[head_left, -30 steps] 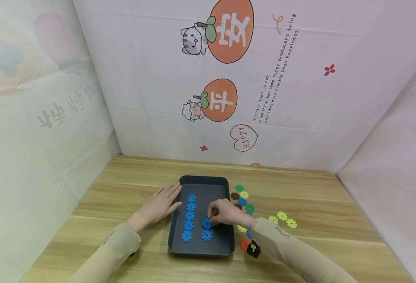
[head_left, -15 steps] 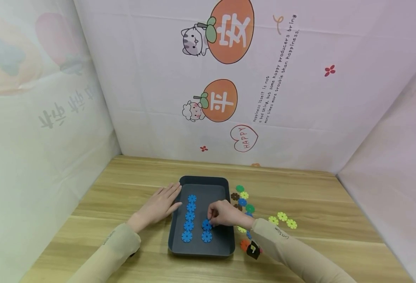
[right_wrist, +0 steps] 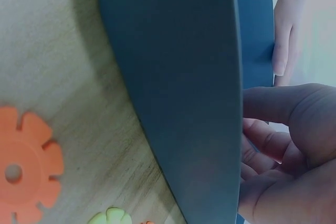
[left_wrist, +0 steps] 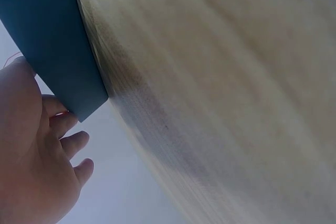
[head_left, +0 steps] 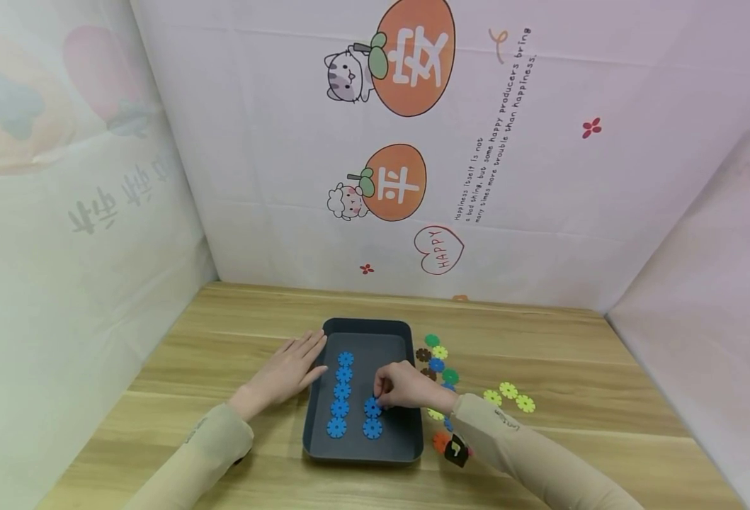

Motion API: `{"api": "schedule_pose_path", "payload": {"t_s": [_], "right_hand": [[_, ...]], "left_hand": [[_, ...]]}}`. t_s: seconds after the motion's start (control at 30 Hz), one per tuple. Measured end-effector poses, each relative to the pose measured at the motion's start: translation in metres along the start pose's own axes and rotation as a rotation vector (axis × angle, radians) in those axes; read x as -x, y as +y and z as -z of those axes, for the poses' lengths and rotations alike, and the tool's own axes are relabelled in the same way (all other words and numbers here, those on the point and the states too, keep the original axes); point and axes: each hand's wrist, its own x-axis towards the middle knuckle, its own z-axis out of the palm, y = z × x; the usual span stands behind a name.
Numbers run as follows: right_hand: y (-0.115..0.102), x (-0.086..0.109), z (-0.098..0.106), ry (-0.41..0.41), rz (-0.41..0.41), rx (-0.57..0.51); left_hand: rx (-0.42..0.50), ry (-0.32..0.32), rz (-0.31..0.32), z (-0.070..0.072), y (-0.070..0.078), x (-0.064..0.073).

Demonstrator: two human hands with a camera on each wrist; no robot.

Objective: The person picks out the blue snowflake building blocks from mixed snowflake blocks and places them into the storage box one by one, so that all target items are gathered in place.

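A dark grey tray [head_left: 355, 453] lies on the wooden table. Several blue notched plastic discs [head_left: 339, 407] form a column along its left side. Two more make a shorter column on the right: a lower blue disc [head_left: 372, 428] and, touching or close above it, an upper blue disc [head_left: 372, 406]. My right hand [head_left: 406, 384] reaches over the tray's right wall and pinches that upper disc by its edge. In the right wrist view the wall hides the fingertips and disc. My left hand [head_left: 287, 368] rests on the tray's left rim, fingers straight, holding nothing.
Right of the tray lie loose notched discs, including a green disc [head_left: 450, 376], a brown disc [head_left: 423, 355], an orange disc [right_wrist: 26, 166] and several yellow discs [head_left: 525, 404]. A small black object [head_left: 457, 450] is near my right sleeve. Printed cloth walls [head_left: 273, 177] enclose the table.
The head view has shifted very slightly. Both hands stay in place, the right one on the same blue disc, and the columns look the same.
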Motion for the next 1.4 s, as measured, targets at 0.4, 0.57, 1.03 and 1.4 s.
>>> {"api": "schedule_pose_path", "payload": {"t_s": [0.4,0.57,1.03,1.4], "right_hand": [[-0.004,0.009,0.028,0.063,-0.024,-0.024],[0.002,0.020,0.053,0.110,-0.049,-0.052],[0.045,0.056,0.079,0.211,-0.098,0.035],[0.075,0.055,0.076,0.239,-0.213,0.043]], "left_hand": [[-0.002,-0.008,0.006,0.000,0.000,0.001],[-0.017,-0.007,0.008,-0.002,-0.001,0.001],[-0.024,0.009,-0.004,-0.003,-0.003,0.001],[-0.015,0.005,-0.006,-0.002,-0.001,0.001]]}}
